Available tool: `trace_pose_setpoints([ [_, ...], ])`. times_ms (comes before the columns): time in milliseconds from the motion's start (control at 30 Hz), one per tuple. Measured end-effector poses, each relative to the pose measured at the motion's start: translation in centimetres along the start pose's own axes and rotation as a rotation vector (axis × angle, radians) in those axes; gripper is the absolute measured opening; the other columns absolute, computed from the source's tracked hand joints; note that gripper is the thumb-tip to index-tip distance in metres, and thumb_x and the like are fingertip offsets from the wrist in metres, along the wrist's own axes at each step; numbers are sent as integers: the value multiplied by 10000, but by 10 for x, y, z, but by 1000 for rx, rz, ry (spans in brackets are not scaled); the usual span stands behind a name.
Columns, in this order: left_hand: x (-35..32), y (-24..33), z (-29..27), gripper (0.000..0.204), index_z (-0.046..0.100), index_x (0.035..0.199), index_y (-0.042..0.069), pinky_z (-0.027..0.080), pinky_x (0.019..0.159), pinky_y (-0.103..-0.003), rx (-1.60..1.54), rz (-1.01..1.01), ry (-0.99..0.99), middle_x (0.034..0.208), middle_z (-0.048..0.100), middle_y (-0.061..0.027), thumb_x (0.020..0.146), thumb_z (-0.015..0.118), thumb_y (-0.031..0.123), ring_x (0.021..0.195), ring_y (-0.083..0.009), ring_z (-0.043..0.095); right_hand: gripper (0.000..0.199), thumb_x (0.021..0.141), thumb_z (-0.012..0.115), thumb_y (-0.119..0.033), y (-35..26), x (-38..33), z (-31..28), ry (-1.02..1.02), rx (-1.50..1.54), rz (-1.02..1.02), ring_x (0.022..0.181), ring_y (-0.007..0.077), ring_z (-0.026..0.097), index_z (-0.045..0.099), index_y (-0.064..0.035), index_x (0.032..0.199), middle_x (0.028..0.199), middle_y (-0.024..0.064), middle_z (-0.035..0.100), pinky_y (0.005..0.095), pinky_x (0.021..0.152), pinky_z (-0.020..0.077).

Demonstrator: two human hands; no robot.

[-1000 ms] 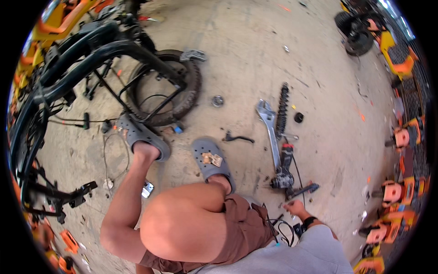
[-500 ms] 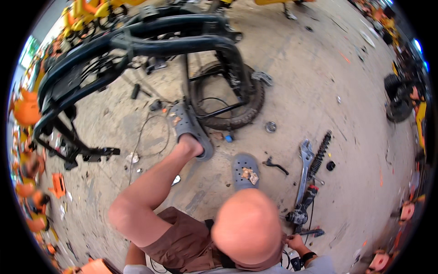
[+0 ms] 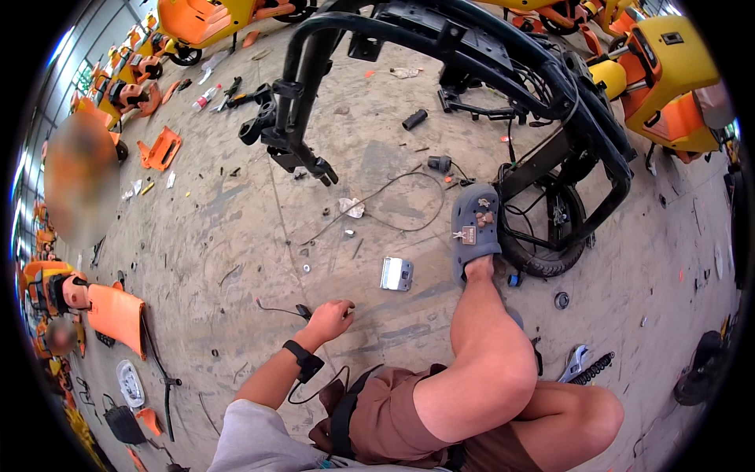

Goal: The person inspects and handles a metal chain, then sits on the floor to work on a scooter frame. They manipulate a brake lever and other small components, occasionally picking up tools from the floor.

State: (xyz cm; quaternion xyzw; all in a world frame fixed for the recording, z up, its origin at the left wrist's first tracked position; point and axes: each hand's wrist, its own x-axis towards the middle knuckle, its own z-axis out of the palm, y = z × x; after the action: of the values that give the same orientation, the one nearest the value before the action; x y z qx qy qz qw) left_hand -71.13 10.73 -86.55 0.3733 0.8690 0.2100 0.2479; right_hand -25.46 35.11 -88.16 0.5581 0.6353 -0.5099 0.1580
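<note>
My left hand [image 3: 329,321] reaches out low over the concrete floor, its fingers loosely bent and slightly apart, with nothing visible between them. A black band circles that wrist. Just beside the hand is a small black part [image 3: 303,311] with a thin wire, partly covered by it. To the right, apart from my fingers, a silver rectangular metal piece [image 3: 396,274] lies flat. Farther off, a thin cable [image 3: 442,206] lies in a loop. My right hand is out of view. My bent legs and one grey clog [image 3: 476,228] are at the right.
A black scooter frame [image 3: 472,47] stands at the upper right, with a wheel [image 3: 543,263] at its base. An adjustable wrench [image 3: 576,362] and a coil-spring shock absorber [image 3: 595,368] lie beyond my knees. An orange panel [image 3: 116,316] is at the left, near blurred people.
The view has swung left, so the frame and wheel now appear farther right. My left hand has come into view over the floor; my right hand has left the picture.
</note>
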Motion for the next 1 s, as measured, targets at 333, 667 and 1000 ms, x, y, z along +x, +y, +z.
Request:
trace_pose_setpoints([
  [333,-14,-54,23,237,661,942,12,529,732,-416,36,-24,26,888,677,-189,786,653,190,892,-354,647,412,888,622,-318,67,-24,-27,161,30,-134,788,290,655,632,60,1050,903,224,661,422,699,513],
  [667,9,270,-41,281,558,1129,-37,541,853,-362,-637,185,-675,1076,635,-187,918,527,145,961,-283,650,206,855,606,-266,93,-103,-31,578,-38,-23,741,288,652,656,-66,847,801,142,654,349,695,518],
  [1000,-65,510,-77,342,475,1267,-65,538,924,-313,-1007,-917,-1460,1206,593,-175,994,427,136,1041,-229,638,135,841,646,-148,191,-132,23,1241,292,220,646,232,605,650,-21,884,745,112,630,340,621,484],
])
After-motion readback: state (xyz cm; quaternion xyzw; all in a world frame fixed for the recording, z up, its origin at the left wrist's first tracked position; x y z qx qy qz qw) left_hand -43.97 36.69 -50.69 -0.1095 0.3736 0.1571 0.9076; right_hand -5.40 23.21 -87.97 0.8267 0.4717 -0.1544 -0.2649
